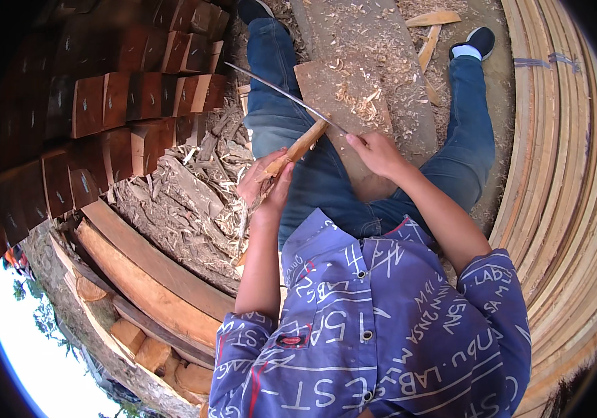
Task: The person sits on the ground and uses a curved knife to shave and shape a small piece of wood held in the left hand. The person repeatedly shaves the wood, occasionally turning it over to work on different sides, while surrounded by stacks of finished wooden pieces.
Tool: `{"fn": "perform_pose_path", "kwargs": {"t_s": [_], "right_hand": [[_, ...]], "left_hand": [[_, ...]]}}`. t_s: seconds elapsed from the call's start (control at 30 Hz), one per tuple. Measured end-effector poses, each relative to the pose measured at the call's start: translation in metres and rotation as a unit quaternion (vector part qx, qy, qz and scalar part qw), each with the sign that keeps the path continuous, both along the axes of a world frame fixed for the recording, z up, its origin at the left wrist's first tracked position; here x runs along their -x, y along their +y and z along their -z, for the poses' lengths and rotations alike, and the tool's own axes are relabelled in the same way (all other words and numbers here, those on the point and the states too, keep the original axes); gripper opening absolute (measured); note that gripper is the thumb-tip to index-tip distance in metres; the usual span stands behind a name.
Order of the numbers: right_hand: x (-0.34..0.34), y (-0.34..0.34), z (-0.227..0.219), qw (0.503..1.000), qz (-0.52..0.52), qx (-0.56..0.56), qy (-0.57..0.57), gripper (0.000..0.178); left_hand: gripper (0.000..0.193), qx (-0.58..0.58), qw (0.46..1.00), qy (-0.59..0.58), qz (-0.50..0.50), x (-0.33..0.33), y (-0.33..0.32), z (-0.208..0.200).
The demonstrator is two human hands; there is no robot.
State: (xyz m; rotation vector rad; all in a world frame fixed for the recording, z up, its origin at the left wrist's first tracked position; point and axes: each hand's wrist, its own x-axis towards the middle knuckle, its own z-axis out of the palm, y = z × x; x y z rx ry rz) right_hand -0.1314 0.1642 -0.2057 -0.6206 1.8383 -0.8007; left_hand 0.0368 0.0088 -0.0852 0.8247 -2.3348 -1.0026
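Note:
My left hand (pixel 267 182) is closed around a tapered piece of wood (pixel 301 144), pale where it is cut and rough and dark near the palm. Its far end points up and to the right. In my right hand (pixel 376 155) is the near end of a long-bladed knife (pixel 277 90), thin and grey, seen almost edge-on. The blade slants up and left, crossing the wood's far tip and seeming to touch it. My right fingers hide the handle.
Flat boards (pixel 343 90) littered with curled shavings (pixel 364 106) lie between my legs. Stacked wooden blocks (pixel 89 104) rise at the left, above bark scraps (pixel 187 191) and curved timbers (pixel 145 279). Long planks (pixel 542 174) line the right side. Loose wood slivers (pixel 429 45) lie near my right foot.

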Motion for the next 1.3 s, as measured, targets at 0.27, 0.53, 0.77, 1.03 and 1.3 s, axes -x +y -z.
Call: {"fn": "perform_pose_path", "kwargs": {"t_s": [0.27, 0.53, 0.77, 1.03, 1.3], "right_hand": [[0.006, -0.003, -0.015, 0.997, -0.038, 0.013, 0.072, 0.054], [0.002, 0.004, -0.013, 0.997, -0.008, 0.071, 0.016, 0.057], [0.016, 0.003, -0.010, 0.998, -0.026, -0.001, 0.064, 0.055], [0.011, 0.008, 0.009, 0.997, 0.034, 0.051, 0.051, 0.054], [0.014, 0.022, 0.021, 0.998, 0.034, 0.024, 0.049, 0.056]], "left_hand": [[0.020, 0.017, 1.000, 0.007, 0.011, -0.003, 0.002, -0.001], [0.027, 0.028, 0.999, 0.009, 0.024, -0.002, 0.002, 0.000], [0.026, 0.051, 0.996, -0.012, 0.071, 0.008, 0.003, -0.003], [0.030, 0.063, 0.989, -0.022, 0.134, 0.018, 0.004, -0.013], [0.026, 0.050, 0.989, -0.038, 0.136, 0.016, 0.006, -0.015]]}}
